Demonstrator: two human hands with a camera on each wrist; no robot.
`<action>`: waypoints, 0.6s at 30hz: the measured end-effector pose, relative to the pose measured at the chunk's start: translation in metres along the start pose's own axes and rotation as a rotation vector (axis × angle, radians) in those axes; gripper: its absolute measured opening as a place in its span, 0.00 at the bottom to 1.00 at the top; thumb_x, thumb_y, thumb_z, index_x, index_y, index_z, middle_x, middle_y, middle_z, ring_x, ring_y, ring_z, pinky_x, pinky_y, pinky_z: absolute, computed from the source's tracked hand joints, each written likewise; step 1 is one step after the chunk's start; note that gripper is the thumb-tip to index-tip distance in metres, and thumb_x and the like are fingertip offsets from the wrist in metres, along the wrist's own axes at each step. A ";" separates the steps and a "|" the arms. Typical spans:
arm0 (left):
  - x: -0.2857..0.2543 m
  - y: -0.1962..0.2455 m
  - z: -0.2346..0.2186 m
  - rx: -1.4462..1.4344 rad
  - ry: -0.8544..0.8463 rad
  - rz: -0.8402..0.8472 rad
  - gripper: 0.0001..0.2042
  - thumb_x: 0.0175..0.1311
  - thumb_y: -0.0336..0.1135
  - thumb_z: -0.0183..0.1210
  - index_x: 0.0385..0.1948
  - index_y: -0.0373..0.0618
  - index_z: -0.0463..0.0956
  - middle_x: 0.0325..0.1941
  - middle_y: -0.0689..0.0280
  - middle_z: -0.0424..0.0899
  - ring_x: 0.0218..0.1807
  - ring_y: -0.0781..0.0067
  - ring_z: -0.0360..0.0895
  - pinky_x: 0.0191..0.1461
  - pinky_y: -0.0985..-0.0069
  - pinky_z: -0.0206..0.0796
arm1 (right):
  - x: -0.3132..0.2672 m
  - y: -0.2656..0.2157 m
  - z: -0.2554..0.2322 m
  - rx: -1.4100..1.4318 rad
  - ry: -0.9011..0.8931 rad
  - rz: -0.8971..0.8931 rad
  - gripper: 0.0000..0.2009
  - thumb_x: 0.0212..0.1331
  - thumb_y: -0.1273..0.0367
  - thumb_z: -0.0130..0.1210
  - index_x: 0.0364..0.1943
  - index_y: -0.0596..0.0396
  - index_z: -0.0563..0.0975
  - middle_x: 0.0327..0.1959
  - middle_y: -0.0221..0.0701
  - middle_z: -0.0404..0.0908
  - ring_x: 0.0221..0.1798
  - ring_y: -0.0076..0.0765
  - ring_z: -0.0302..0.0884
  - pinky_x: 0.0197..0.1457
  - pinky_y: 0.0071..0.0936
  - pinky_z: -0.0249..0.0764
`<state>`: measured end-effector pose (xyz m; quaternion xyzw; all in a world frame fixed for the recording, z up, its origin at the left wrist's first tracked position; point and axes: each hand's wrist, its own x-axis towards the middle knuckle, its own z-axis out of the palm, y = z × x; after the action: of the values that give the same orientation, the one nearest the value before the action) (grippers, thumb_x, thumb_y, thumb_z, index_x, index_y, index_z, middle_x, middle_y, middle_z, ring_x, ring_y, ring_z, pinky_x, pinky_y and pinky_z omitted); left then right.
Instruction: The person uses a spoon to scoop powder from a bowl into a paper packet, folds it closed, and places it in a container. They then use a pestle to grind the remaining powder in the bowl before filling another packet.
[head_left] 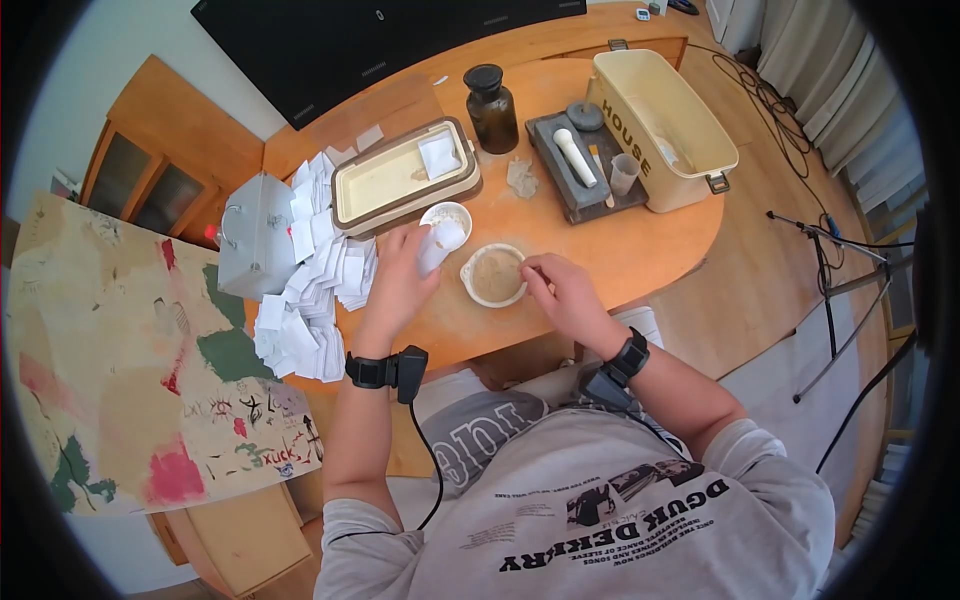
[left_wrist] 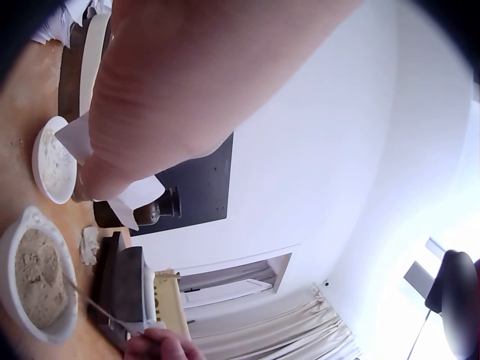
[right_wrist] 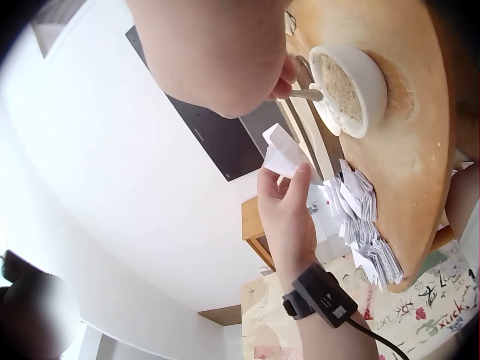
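Note:
The left hand (head_left: 400, 285) pinches a folded white paper (head_left: 440, 243) over a small white bowl (head_left: 447, 212); in the right wrist view the paper (right_wrist: 283, 152) stands between thumb and fingers. A mortar-like white bowl (head_left: 468, 287) of beige powder (head_left: 496, 276) sits to its right. Over that bowl's right edge, the right hand (head_left: 570, 298) pinches a thin utensil (left_wrist: 101, 307), whose far end reaches the powder in the left wrist view. The small bowl (left_wrist: 55, 171) holds pale residue.
Folded white papers (head_left: 318, 260) pile up at the left beside a metal case (head_left: 258, 235). Behind are a cream tray (head_left: 385, 190) and a brown jar (head_left: 492, 118). At the right stand a dark tray (head_left: 560, 165) with a white pestle (head_left: 574, 158) and a cream bin (head_left: 690, 120).

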<state>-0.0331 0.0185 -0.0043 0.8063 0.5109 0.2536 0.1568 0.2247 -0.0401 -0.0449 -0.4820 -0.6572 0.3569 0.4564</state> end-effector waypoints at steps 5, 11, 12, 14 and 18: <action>-0.012 0.003 0.005 0.001 -0.052 0.008 0.27 0.54 0.25 0.65 0.59 0.38 0.72 0.57 0.51 0.73 0.60 0.45 0.71 0.65 0.60 0.66 | 0.008 0.014 0.008 -0.082 0.050 -0.062 0.08 0.68 0.71 0.55 0.41 0.63 0.80 0.35 0.46 0.81 0.36 0.53 0.80 0.41 0.39 0.77; -0.024 0.001 0.010 0.008 -0.078 0.000 0.26 0.54 0.26 0.65 0.59 0.39 0.73 0.56 0.51 0.74 0.60 0.46 0.71 0.65 0.59 0.66 | 0.003 0.003 -0.001 -0.059 0.002 0.079 0.08 0.68 0.70 0.55 0.40 0.63 0.80 0.36 0.46 0.82 0.37 0.56 0.80 0.42 0.41 0.76; -0.024 0.002 0.011 0.004 -0.083 0.000 0.26 0.54 0.26 0.65 0.59 0.39 0.73 0.56 0.51 0.74 0.60 0.46 0.71 0.65 0.59 0.66 | 0.005 0.000 0.000 -0.081 0.015 0.032 0.08 0.68 0.70 0.55 0.40 0.63 0.80 0.36 0.47 0.82 0.38 0.56 0.80 0.43 0.41 0.77; -0.024 0.004 0.012 0.043 -0.092 -0.002 0.26 0.54 0.26 0.65 0.59 0.40 0.73 0.56 0.52 0.74 0.59 0.46 0.72 0.65 0.59 0.66 | 0.005 0.000 0.005 -0.106 0.037 -0.007 0.08 0.67 0.71 0.56 0.41 0.63 0.79 0.37 0.47 0.82 0.39 0.56 0.80 0.43 0.42 0.77; -0.026 0.004 0.016 0.031 -0.073 0.015 0.26 0.54 0.25 0.64 0.58 0.38 0.72 0.55 0.53 0.73 0.58 0.48 0.73 0.64 0.62 0.66 | 0.001 0.009 0.009 -0.109 -0.091 -0.135 0.08 0.67 0.71 0.56 0.42 0.64 0.79 0.38 0.47 0.82 0.41 0.56 0.80 0.45 0.41 0.77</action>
<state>-0.0304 -0.0067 -0.0217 0.8212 0.5027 0.2171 0.1609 0.2185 -0.0371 -0.0557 -0.4441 -0.7267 0.3108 0.4219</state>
